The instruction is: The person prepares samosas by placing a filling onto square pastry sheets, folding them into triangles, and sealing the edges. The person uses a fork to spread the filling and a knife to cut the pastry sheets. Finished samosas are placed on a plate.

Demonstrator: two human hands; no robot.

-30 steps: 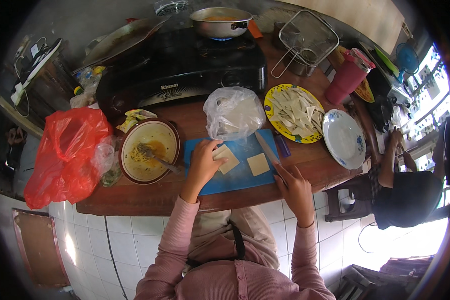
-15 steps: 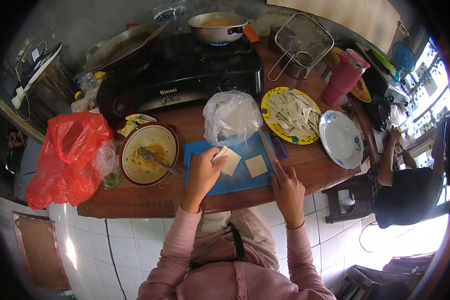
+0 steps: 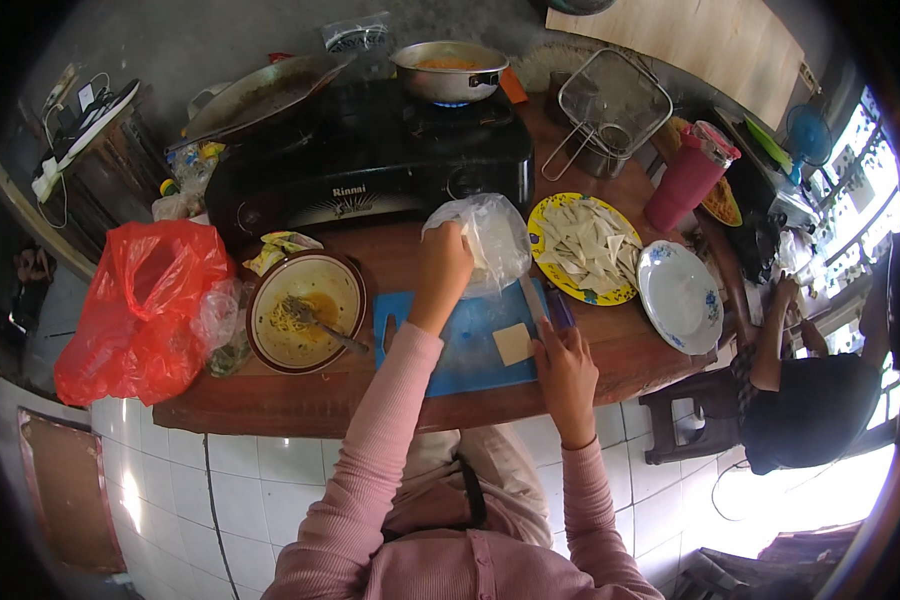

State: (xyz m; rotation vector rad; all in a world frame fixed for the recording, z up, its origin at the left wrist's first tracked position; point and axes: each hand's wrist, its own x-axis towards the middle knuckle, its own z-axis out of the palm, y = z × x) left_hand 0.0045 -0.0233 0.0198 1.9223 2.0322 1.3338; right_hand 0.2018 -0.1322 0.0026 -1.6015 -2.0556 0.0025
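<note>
My left hand [image 3: 444, 273] is at the opening of a clear plastic bag [image 3: 505, 250], its fingers closed and mostly hidden. A pale edge of the stack of square dough wrappers [image 3: 474, 246] shows beside them. In my right hand [image 3: 566, 378] is a knife [image 3: 534, 300], its blade pointing away from me along the right edge of the blue cutting board [image 3: 450, 345]. One square wrapper [image 3: 514, 345] lies flat on the board, left of the knife. A purple object [image 3: 561, 309] lies just beyond my right fingers.
Left of the board stand a bowl [image 3: 263, 340] with egg mixture and a fork, and a red plastic bag [image 3: 150, 310]. A yellow plate [image 3: 543, 280] of folded wrappers and a white plate [image 3: 678, 300] sit right. Behind, a pan [image 3: 490, 85] heats over a lit stove [image 3: 370, 170]. Another person [image 3: 810, 400] sits right.
My left hand has moved forward with the stack of wrappers, from above the board to the plastic bag. My right hand stays near the board's right edge with the knife.
</note>
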